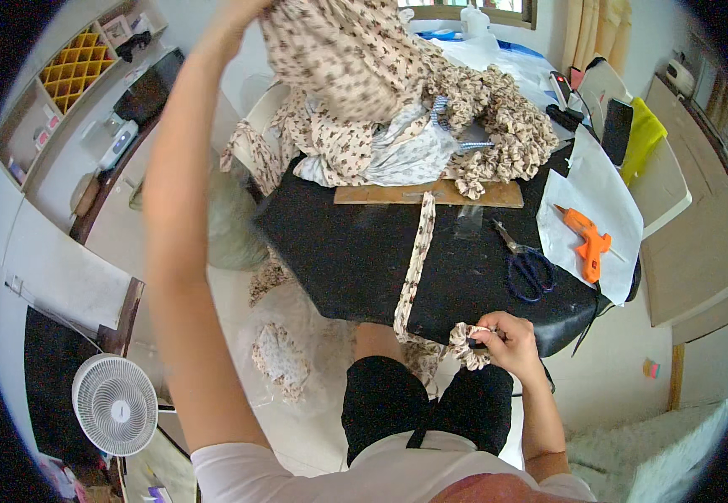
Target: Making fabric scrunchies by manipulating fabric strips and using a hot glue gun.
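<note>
My right hand (510,342) pinches a gathered cream scrunchie (468,346) with a dark print, just off the table's front edge. My left arm reaches far up, and my left hand (246,10) is partly cut off by the upper picture edge. From it hangs a large piece of matching printed fabric (330,63), blurred by motion, so it appears gripped. A narrow fabric strip (417,260) runs from a wooden board (364,195) over the black tabletop (322,251) and down past its edge. Behind the board lies a heap of ruffled scrunchies (506,113).
Blue-handled scissors (530,268) lie right of the strip. An orange glue gun (586,243) rests on white paper (624,210). Clear plastic bags with fabric pieces (280,360) stand on the floor at left. A white fan (116,404) is lower left; a yellow cloth (645,138) hangs on a white chair.
</note>
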A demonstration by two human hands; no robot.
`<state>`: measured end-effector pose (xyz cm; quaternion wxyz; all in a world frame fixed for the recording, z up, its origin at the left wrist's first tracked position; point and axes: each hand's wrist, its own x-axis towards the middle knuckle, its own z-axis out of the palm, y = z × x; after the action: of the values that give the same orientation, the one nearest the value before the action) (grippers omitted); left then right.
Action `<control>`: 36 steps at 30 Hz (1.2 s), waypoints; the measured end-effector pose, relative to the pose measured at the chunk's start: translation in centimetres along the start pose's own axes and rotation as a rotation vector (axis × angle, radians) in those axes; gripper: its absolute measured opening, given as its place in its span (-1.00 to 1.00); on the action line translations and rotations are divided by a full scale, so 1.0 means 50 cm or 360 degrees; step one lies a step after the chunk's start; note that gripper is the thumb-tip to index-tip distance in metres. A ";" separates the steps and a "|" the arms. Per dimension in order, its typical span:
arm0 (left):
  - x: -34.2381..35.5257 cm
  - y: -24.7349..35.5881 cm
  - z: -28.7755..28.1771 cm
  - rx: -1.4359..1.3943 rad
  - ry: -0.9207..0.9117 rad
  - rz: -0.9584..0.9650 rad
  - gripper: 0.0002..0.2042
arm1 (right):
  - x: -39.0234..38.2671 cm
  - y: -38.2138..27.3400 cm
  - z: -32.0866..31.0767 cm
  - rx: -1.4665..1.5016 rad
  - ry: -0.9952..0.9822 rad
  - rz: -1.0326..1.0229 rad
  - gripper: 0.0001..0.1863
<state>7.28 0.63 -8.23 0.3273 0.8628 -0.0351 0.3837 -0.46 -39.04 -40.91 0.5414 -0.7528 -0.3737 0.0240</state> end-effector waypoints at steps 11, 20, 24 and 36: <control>-0.245 0.199 -0.216 0.0264 0.0254 -0.0135 -0.83 | -0.012 0.013 -0.001 0.0169 -0.0026 0.0138 -0.93; -0.469 0.137 -0.348 0.0371 0.0203 -0.0586 -0.72 | -0.015 0.025 0.002 0.0196 -0.0029 0.0182 -0.89; -0.596 0.125 -0.290 0.0373 0.0175 -0.0979 -0.78 | -0.030 0.016 0.006 0.0176 0.0005 0.0137 -0.89; -0.855 0.157 0.123 -0.1071 -0.1132 -0.0890 -0.81 | -0.093 -0.104 0.101 0.0382 -0.1049 -0.0341 -0.81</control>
<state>-21.28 -17.32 -36.31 0.6417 0.7635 -0.0337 -0.0644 -8.83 -37.02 -40.36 0.4759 -0.5924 -0.5992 0.2522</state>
